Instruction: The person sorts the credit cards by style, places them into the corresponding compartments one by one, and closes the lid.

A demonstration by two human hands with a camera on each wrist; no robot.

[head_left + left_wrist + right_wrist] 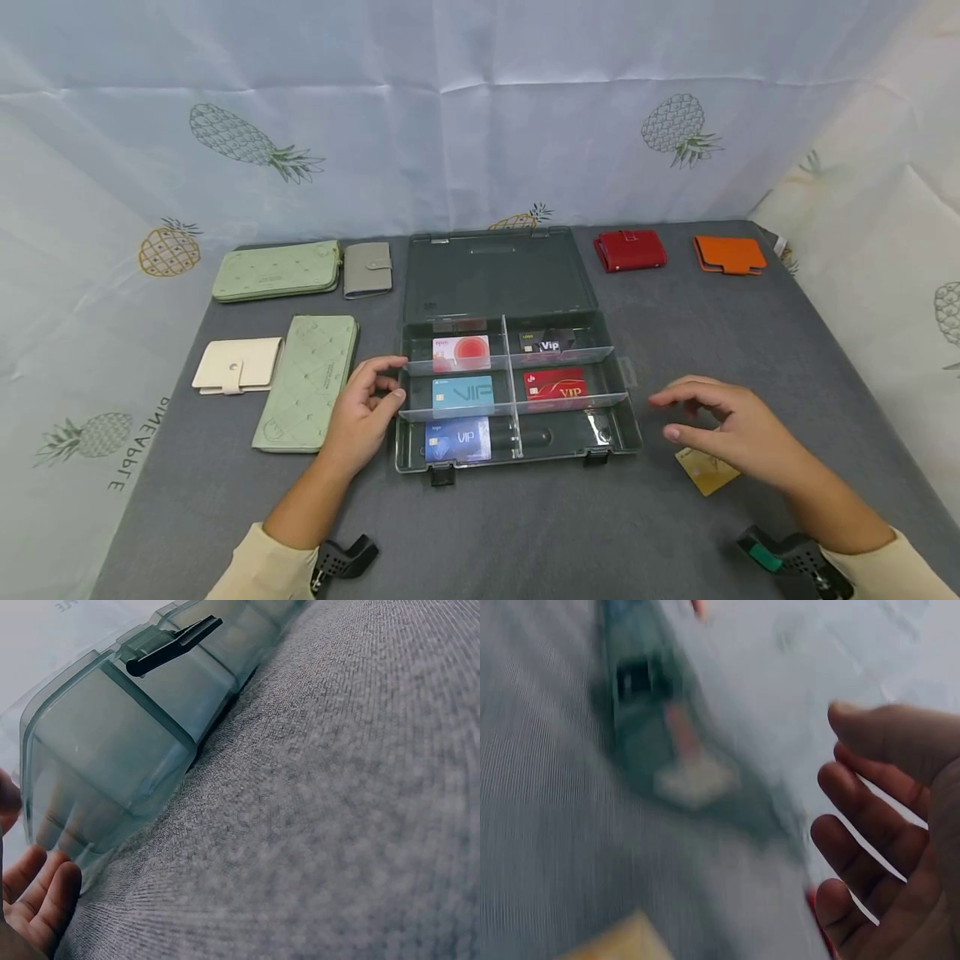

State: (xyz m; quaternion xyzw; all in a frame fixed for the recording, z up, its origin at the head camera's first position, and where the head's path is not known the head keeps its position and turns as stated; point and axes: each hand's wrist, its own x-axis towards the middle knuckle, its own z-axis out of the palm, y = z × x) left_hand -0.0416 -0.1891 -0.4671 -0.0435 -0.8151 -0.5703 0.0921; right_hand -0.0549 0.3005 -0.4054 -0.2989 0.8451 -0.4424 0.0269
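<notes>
Fingers point(375, 371) touch organizer box point(517, 454) (right hand point(731, 429) apparently empty).

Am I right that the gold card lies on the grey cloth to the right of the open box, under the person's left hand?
Not quite: the gold card lies beside the open box under the right hand. The left hand touches the box's left wall, as the head view shows.

Left hand point(365, 414) touches organizer box point(516, 450); right hand point(731, 432) hovers over gold card point(707, 472).
</notes>
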